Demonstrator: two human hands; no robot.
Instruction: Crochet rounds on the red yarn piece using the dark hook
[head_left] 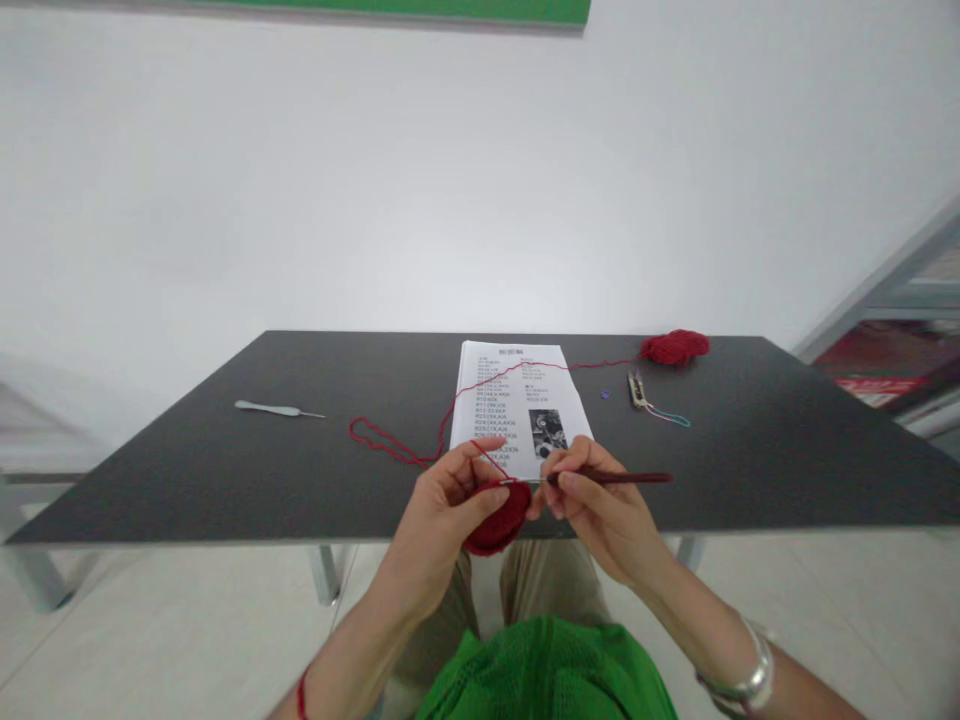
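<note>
Pinched in my left hand (pixel 450 505) is a round red crochet piece (pixel 495 522), held over the table's front edge. My right hand (pixel 596 505) grips a crochet hook (pixel 630 478) by its dark brown handle. The hook's metal tip lies at the top edge of the piece, by my left thumb. Red yarn (pixel 397 450) runs up over my left fingers, loops on the table to the left, then crosses a printed pattern sheet (pixel 495 400) to a red yarn bundle (pixel 675 347) at the back right.
On the dark table (pixel 375 375), a grey-handled hook (pixel 274 408) lies at left. Thread snips (pixel 637 389) with a pale blue cord and a small purple item (pixel 605 395) lie right of the sheet. A white wall (pixel 450 200) stands behind the table.
</note>
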